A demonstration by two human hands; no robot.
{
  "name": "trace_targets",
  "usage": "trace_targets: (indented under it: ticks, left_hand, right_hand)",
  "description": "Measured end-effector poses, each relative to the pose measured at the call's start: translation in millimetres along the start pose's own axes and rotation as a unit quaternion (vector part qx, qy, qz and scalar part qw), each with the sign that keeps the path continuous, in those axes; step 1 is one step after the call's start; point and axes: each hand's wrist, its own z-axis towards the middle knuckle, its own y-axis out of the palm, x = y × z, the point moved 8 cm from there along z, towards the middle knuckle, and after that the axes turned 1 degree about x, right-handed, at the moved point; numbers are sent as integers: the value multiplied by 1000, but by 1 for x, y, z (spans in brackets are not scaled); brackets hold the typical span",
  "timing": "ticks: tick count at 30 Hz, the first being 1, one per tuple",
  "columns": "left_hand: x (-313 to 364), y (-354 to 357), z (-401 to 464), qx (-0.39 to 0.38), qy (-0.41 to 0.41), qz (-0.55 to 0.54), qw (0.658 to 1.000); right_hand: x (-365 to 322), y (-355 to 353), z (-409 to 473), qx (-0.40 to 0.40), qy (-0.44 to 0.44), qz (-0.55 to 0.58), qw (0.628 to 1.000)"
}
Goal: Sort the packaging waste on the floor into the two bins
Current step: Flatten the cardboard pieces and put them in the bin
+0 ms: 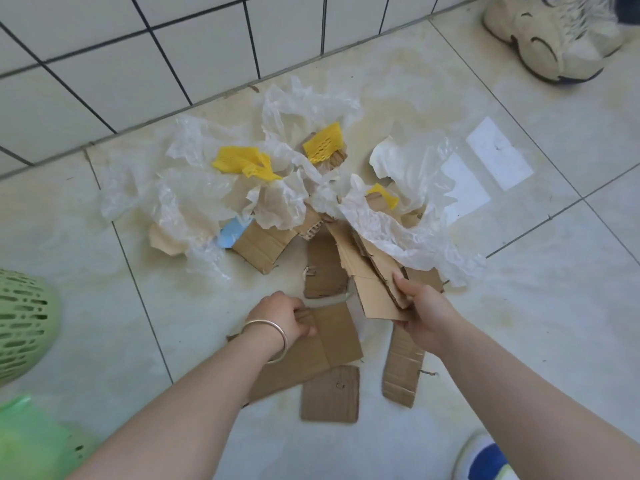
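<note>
Here, the left hand (289,315) gripped the edge of a large flat brown cardboard sheet (311,355) lying on the pale tiled floor (519,306), while the right hand (424,308) pinched a stack of torn brown cardboard pieces (374,282) beside crumpled clear plastic film (194,199). A green perforated plastic bin (20,323) stood well left.

Glossy pale floor tiles (519,341), white tiled wall (121,46)

Bare floor (519,341) lies open right of the cardboard (329,396); plastic film (194,199) blankets the pile ahead, bin (20,323) crowds left.
</note>
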Motion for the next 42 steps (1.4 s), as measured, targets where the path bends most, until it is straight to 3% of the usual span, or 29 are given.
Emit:
trace_targets:
  ticks: [6, 13, 19, 27, 37, 42]
  left_hand:
    - [13, -7, 2, 11, -5, -213, 977]
    - [38, 14, -2, -4, 13, -194, 981]
    - [36, 6, -1, -27, 25, -240, 970]
    - [27, -35, -16, 6, 59, -231, 971]
    - [-14, -82, -46, 12, 42, -359, 932]
    - [-37, -117, -68, 58, 12, -402, 914]
  right_hand:
    - [16, -2, -3, 1, 2, 49, 999]
    - [37, 17, -10, -33, 23, 109, 993]
    - [24, 16, -11, -54, 9, 161, 985]
    - [10, 37, -22, -86, 20, 170, 982]
    - [21, 78, -65, -102, 31, 164, 981]
    - [12, 105, -100, -148, 1, 138, 979]
